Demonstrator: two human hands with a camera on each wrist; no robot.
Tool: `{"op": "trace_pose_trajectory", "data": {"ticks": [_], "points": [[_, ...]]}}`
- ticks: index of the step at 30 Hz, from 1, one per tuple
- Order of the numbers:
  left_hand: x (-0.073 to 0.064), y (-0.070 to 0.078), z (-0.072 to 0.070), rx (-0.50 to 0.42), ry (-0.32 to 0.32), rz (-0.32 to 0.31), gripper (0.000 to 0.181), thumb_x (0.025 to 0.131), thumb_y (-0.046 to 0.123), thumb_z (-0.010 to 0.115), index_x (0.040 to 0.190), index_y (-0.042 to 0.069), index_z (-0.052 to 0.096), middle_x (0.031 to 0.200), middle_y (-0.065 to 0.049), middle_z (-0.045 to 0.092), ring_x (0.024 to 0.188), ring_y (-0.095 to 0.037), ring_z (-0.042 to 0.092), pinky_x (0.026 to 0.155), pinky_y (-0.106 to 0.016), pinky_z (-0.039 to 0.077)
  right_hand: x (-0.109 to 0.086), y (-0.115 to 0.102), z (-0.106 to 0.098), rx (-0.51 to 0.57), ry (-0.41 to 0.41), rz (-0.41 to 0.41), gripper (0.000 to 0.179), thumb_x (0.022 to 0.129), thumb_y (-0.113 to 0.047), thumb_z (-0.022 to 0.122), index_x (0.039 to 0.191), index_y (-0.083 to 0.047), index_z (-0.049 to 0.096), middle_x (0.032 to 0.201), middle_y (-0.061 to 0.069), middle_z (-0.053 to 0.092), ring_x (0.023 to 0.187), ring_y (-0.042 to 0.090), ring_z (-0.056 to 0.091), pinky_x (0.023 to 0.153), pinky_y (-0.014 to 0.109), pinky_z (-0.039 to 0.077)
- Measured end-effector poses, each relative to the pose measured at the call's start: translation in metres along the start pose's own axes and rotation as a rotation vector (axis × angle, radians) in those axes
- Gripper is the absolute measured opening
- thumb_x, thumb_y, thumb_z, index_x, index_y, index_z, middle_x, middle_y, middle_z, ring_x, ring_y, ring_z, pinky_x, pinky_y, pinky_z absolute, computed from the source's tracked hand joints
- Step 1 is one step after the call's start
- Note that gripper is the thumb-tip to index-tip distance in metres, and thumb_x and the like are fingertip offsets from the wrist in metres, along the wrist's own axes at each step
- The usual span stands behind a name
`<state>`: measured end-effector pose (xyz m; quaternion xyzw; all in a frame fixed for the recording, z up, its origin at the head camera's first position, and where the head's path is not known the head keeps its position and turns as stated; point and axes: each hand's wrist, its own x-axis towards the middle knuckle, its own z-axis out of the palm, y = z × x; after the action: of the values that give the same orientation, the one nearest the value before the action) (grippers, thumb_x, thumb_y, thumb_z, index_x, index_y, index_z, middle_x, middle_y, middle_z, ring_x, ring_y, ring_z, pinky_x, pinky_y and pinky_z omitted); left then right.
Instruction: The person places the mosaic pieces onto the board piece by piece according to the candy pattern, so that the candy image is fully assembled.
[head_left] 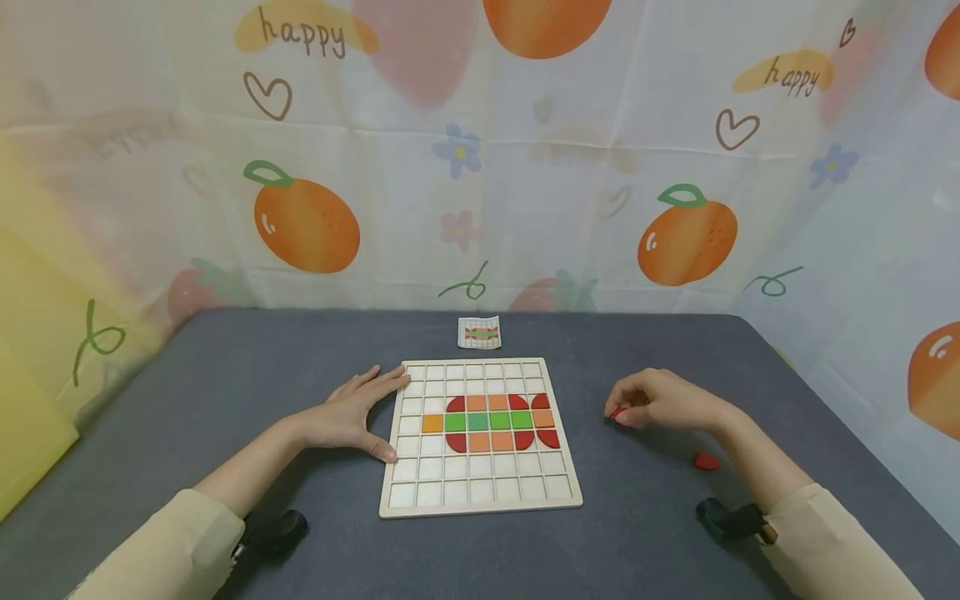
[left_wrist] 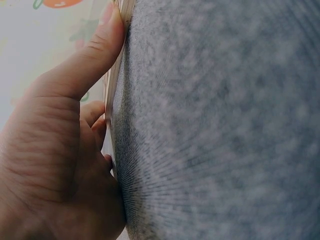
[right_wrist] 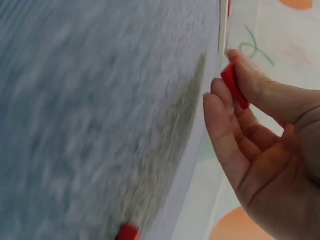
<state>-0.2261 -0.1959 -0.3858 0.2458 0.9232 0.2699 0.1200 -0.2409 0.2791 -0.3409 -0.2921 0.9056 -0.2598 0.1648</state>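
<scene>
A wooden grid board [head_left: 480,495] lies mid-table, its middle rows filled with red quarter-round, peach, green, teal and orange tiles. My left hand [head_left: 347,415] rests against the board's left edge, thumb at the near part and straight fingers spread toward the far corner. In the left wrist view the thumb [left_wrist: 100,50] presses along the board's side. To the right of the board, my right hand [head_left: 660,400] pinches a small red tile [right_wrist: 234,86] between thumb and fingertips. Another red tile [head_left: 707,461] lies on the table below the right wrist.
Behind the board lies a small card [head_left: 479,332] printed with a coloured grid pattern. The dark grey table [head_left: 637,533] reaches back to a fruit-printed curtain [head_left: 495,167]. A black strap device [head_left: 731,518] hangs at each wrist.
</scene>
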Motion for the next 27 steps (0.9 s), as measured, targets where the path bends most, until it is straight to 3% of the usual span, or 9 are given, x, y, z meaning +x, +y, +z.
{"op": "trace_pose_trajectory", "data": {"ticks": [10,20,27], "points": [[-0.001,0.000,0.000,0.002,0.003,0.003,0.114,0.068,0.052,0.085,0.157,0.013,0.027,0.168,-0.012,0.014,0.153,-0.048,0.003,0.111,-0.077,0.009,0.019,-0.023,0.010,-0.041,0.120,-0.042,0.004,0.090,-0.017,0.071,0.094,-0.016,0.072,0.084,-0.004,0.072,0.073,0.003,0.059,0.069,0.023,0.050],[-0.001,0.002,-0.001,-0.001,-0.004,0.007,0.114,0.068,0.051,0.085,0.157,0.013,0.026,0.168,-0.012,0.013,0.153,-0.049,0.003,0.111,-0.077,0.009,0.037,-0.046,0.020,-0.006,0.136,-0.073,0.019,0.089,-0.011,0.072,0.108,-0.014,0.073,0.087,0.000,0.066,0.067,0.005,0.058,0.063,0.023,0.049],[-0.001,0.002,-0.001,-0.012,-0.005,0.006,0.114,0.068,0.051,0.085,0.157,0.013,0.027,0.168,-0.013,0.013,0.153,-0.049,0.002,0.111,-0.077,0.008,0.054,-0.066,0.025,-0.006,0.147,-0.061,0.017,0.092,-0.013,0.068,0.108,-0.014,0.073,0.086,0.003,0.072,0.068,0.011,0.062,0.061,0.026,0.048]]}}
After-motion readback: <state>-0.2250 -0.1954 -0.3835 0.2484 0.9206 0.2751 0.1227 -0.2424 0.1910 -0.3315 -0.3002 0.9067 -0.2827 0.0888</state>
